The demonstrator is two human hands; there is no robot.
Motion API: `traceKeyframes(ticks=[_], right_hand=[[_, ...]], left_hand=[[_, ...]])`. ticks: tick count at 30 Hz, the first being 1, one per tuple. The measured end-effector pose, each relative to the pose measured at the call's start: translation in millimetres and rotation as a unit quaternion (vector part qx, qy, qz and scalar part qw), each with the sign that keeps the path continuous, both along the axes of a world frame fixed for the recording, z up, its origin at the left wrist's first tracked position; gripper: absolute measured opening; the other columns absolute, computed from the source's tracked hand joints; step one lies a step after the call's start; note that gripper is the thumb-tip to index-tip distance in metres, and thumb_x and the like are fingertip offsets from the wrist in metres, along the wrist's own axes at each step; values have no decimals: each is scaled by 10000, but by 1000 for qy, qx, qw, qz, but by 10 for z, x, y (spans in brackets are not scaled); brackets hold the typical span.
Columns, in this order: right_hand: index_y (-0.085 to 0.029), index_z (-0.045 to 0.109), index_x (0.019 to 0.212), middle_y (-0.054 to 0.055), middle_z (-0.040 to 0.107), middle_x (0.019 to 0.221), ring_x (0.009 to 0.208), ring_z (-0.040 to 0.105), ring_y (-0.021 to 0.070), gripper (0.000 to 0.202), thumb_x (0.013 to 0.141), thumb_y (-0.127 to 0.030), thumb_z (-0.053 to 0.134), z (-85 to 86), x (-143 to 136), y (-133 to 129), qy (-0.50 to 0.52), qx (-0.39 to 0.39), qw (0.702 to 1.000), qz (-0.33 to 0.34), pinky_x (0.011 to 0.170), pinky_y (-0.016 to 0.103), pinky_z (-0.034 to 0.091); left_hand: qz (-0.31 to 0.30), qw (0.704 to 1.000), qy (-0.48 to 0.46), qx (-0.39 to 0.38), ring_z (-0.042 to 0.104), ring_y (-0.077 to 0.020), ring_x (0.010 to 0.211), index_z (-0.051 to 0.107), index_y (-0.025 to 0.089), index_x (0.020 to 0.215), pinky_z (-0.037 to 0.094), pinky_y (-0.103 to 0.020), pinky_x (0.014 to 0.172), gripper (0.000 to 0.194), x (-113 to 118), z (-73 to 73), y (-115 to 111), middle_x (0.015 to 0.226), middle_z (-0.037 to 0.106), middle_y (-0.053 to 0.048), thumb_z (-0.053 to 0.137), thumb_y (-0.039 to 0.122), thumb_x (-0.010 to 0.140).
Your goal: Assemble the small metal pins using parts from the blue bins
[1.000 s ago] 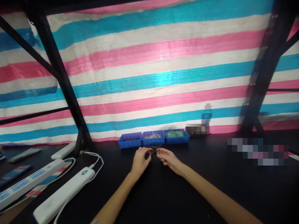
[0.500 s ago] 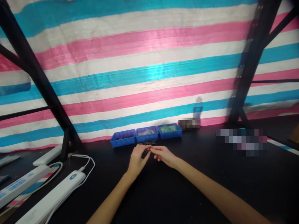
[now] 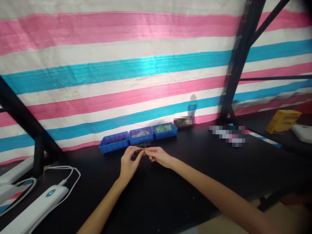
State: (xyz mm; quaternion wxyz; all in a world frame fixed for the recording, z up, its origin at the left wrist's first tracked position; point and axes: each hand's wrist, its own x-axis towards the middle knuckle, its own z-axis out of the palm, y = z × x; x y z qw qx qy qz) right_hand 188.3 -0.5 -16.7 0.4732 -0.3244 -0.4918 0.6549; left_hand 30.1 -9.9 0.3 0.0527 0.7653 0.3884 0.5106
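My left hand (image 3: 129, 160) and my right hand (image 3: 159, 156) meet at their fingertips over the black table (image 3: 156, 198). Thumb and fingers are pinched on each, and whatever lies between them is too small to make out. Just beyond the fingers lies a loose pile of thin, dark, pin-like pieces (image 3: 144, 144). Behind it stand three blue bins in a row. The left bin (image 3: 114, 148) contains dark thin pieces, the middle bin (image 3: 141, 141) pale or clear ones, and the right bin (image 3: 165, 134) green and whitish ones.
White power strips (image 3: 36, 208) with a white cable (image 3: 79, 175) lie at the left. Blurred-out items (image 3: 229, 135) sit right of the bins. A yellow box (image 3: 284, 121) stands far right. Black frame posts (image 3: 237, 65) rise before a striped sheet (image 3: 122, 74).
The view has swung right, so everything sits further left and the yellow box has come in. My left thumb has moved up to the right fingertips.
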Motion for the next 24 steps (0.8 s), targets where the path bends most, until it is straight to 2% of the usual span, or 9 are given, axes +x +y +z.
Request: traceKeyframes(ticks=[3,6,11,15,19,21,24], right_hand=[[-136,676,835,51,645,801,519,486,43,292,667,-374,671,-3,-21,-33,-62,46,997,29,439,157,348],[-141,661,864,51,637,813,563,527,70,342,658,-415,667,0,-33,-52,-80,48,995,42,454,168,373],[-153,663,852,-6,556,624,529,487,55,321,664,-414,666,-27,-20,-14,-42,22,999,0,454,154,356],[-163,660,827,-7,554,701,538,450,38,291,634,-377,699,-53,-22,30,26,-16,999,-40,451,147,338],[-166,658,826,-5,551,720,542,436,38,281,619,-347,717,-60,-29,41,41,-39,997,-54,449,145,331],[-181,663,857,7,569,789,548,440,34,280,637,-350,706,-55,-25,39,41,-43,997,-49,443,143,323],[-203,664,910,24,576,904,557,447,27,289,673,-368,677,-34,-13,27,38,-52,997,-40,440,139,314]], left_hand=[[2,1000,-1,-7,542,-131,704,615,188,792,415,-240,567,142,5,-14,7,814,566,-26,548,312,777],[0,1000,2,-14,520,-115,666,610,184,797,416,-239,570,144,10,-21,4,826,559,-25,536,307,785],[14,1000,-2,-16,509,-108,648,602,184,798,402,-229,548,138,15,3,-6,814,558,-19,536,304,779],[-1,999,18,-28,492,-106,622,609,184,781,391,-225,522,154,29,-17,-7,777,557,-20,541,321,769],[-13,998,30,-59,503,-106,616,600,184,778,380,-216,508,150,34,-48,3,728,567,-6,531,317,775],[13,997,-3,-71,520,-106,623,600,183,802,394,-213,521,161,0,-55,43,746,590,-5,536,327,770],[94,988,-91,-83,539,-107,608,607,175,819,430,-221,565,214,-147,-70,169,744,610,-8,554,369,747]])
